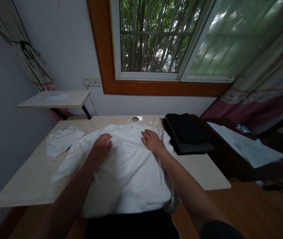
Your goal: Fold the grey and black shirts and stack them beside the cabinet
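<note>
A white T-shirt [131, 169] lies spread on the pale wooden desk [29, 179], its collar toward the wall and its lower hem hanging over the front edge. My left hand [103, 143] rests on the upper left of the shirt, fingers stretched out over the cloth. On the upper right of it lies my right hand [151, 140], palm down with the fingers extended. Both hands touch the fabric and neither grips it. Some wrinkles run across the chest between them. Left of the shirt is a small crumpled white cloth [64, 140].
A stack of folded black clothes [187, 132] sits at the desk's right end. A raised shelf [56, 99] with a paper on it stands at the back left. Beyond the desk on the right, a white sheet [246, 146] lies on a dark surface. A window and curtains are behind.
</note>
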Tool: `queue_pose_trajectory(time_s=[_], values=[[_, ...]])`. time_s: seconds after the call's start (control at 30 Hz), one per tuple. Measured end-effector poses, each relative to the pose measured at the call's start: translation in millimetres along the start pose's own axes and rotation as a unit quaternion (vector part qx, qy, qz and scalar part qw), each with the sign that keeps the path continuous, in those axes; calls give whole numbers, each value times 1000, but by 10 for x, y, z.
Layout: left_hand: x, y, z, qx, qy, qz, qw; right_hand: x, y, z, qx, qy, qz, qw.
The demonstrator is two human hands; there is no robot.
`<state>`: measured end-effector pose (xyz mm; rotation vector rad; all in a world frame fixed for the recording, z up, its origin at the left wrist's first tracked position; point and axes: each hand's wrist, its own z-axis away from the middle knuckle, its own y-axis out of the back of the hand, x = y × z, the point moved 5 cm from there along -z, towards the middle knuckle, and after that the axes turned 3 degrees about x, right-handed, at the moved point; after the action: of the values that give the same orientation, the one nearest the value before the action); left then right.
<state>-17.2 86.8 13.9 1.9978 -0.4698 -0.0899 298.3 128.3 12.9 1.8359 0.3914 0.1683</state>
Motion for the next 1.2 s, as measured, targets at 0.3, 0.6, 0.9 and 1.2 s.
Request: queue_pose_trajectory(time_s=[0.3,0.6,0.9,1.2], values=[[-379,-123,-37,26,91,-93,991,109,-100,-203,-20,-4,11,1000],[-571,-294,-329,-55,98,-86,990,207,-269,-484,-52,9,16,998],[-672,-389,-500,-85,107,-86,987,279,-391,-733,-94,0,11,996],[-741,-458,-538,-102,93,-93,986,292,-444,-713,-85,-5,10,996]])
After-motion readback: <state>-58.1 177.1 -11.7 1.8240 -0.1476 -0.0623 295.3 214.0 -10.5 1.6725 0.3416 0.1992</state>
